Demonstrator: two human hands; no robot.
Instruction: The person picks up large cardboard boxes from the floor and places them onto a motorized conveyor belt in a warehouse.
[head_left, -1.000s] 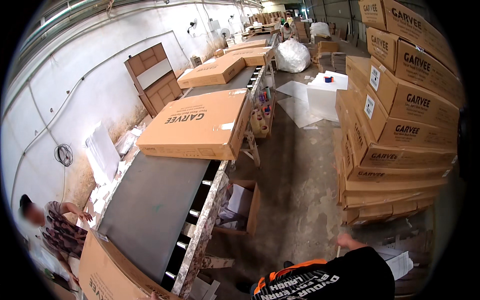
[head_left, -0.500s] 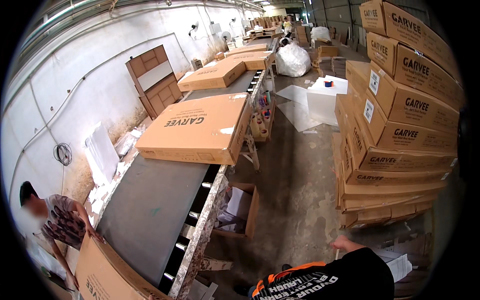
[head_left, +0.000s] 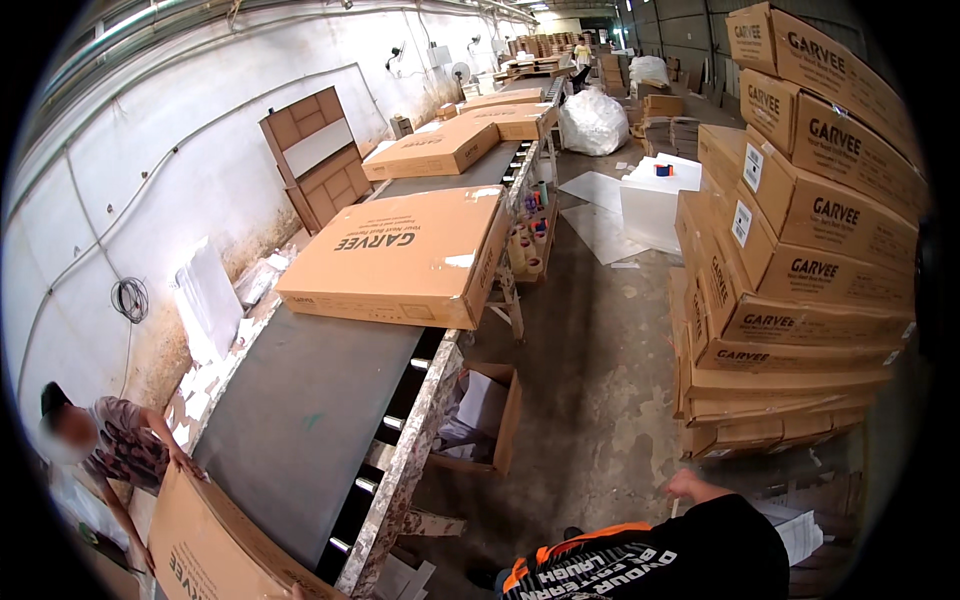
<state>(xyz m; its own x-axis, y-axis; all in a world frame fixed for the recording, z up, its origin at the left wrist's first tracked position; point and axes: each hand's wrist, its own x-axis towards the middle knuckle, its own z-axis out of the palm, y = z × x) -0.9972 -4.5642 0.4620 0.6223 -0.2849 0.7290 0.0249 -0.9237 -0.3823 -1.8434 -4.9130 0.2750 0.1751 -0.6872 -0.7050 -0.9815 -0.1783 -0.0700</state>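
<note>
At the lower left, a large brown cardboard carton point(head_left: 205, 540) stands tilted against the near end of the conveyor belt point(head_left: 300, 400). My left hand point(head_left: 297, 592) shows only as a bit of finger at the carton's near edge, and the picture's lower rim cuts off the rest. A co-worker point(head_left: 125, 435) across the belt has both hands on the same carton. My right hand point(head_left: 687, 486) is out to the right of my black shirt, well away from the carton. Its fingers are curled, with a thin pale piece under them too small to name.
Another flat carton point(head_left: 400, 245) lies farther along the belt, with several more behind it. To the right rises a tall stack of cartons point(head_left: 800, 270). Under the conveyor frame sits an open box of scraps point(head_left: 480, 420). White sheets point(head_left: 655, 210) lie beyond on the floor.
The view has turned very slightly left. The co-worker's head is a little lower, with hands still on the tilted carton. My right hand looks unchanged.
</note>
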